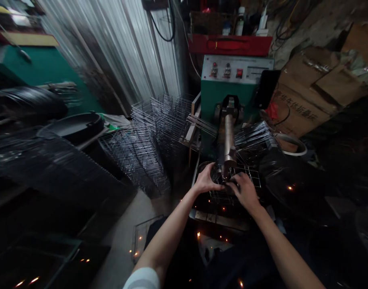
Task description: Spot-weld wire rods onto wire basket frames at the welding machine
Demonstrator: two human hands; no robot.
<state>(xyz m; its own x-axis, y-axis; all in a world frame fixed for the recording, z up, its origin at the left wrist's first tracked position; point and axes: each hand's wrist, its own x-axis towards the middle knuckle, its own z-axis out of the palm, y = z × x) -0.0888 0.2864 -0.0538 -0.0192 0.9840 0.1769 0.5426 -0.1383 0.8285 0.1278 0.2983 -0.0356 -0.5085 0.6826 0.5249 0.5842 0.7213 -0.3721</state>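
My left hand (206,179) and my right hand (243,188) are close together under the electrode of a green spot welder (206,96). Between and beneath them is a dark wire grid (254,176), and both hands grip its near part, thumbs pointing toward each other. The fingertips are partly hidden by the dim light. The thick metal arm (229,136) of the welder comes down just above the thumbs, its tip by the wires. Orange sparks (223,208) are scattered below the hands and over the floor.
Stacked wire grids (142,148) stand to the left by a corrugated metal wall (111,44). Loose wire pieces (253,136) lie right of the welder arm. A cardboard box (307,100) leans at the right. A red tray (229,44) with bottles tops the machine.
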